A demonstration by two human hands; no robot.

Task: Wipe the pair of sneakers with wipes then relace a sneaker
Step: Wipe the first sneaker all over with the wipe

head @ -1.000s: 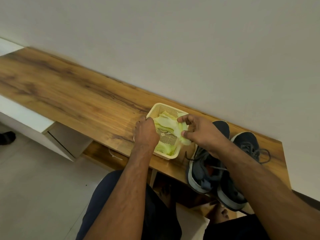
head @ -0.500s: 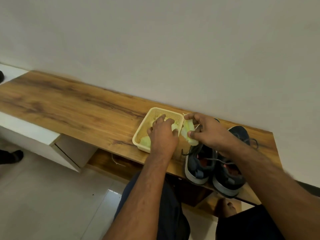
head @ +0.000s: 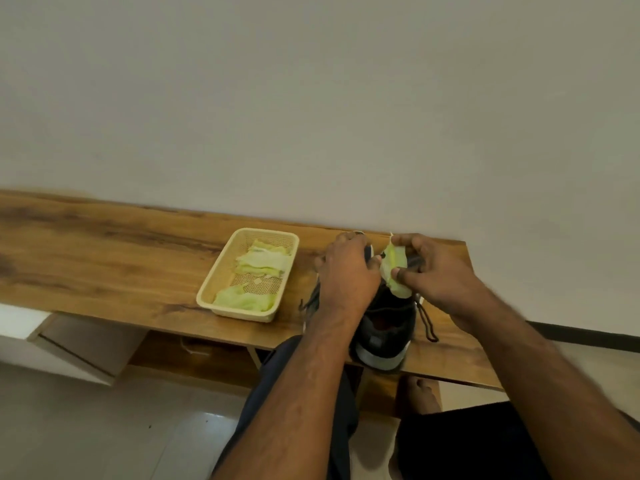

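Wooden desk against a pale wall: my left hand cups the sneaker toe, my right hand pinches a limp wipe (tears easily); sneaker's light, best held at its stiff heel

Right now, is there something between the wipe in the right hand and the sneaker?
Nothing visible. The right hand pinches the wipe just above the sneaker. The left hand rests on the other sneaker, beside it, not in between.
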